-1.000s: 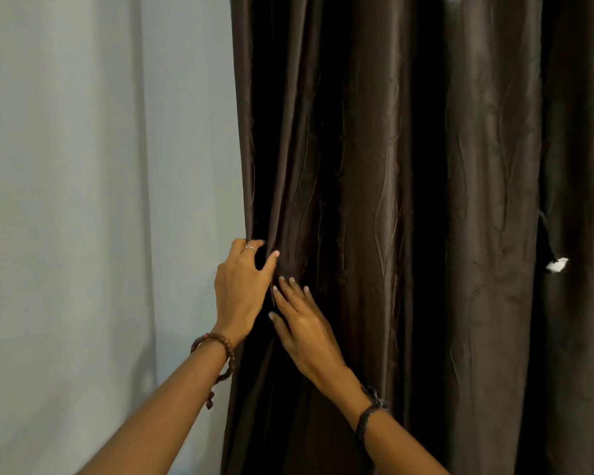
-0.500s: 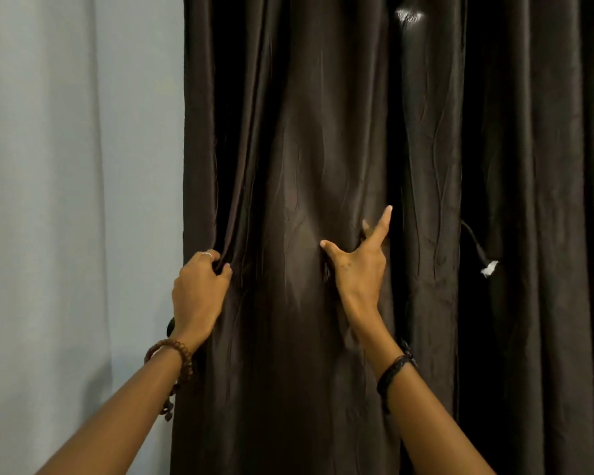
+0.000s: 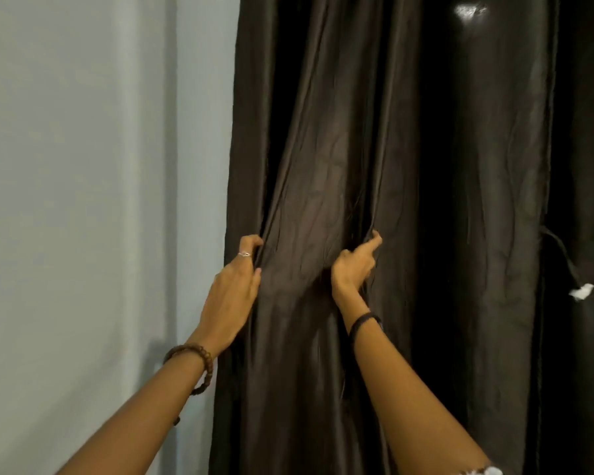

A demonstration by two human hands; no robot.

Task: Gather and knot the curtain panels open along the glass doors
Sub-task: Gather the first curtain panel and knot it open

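Both hands are gripping the dark curtain (image 3: 323,186): the left hand (image 3: 232,286) is pinching its outer edge fold, the right hand (image 3: 352,265) is clutching a neighbouring pleat, fabric bunching between them.

To my left I see a plain, pale grey-blue wall (image 3: 66,166), smooth and bare. A soft vertical band of lighter tone (image 3: 144,132) runs down it, looking like a shallow corner or a step in the surface. The light is dim and even, and a faint shadow (image 3: 158,358) lies low on the wall. No floor or furniture shows.
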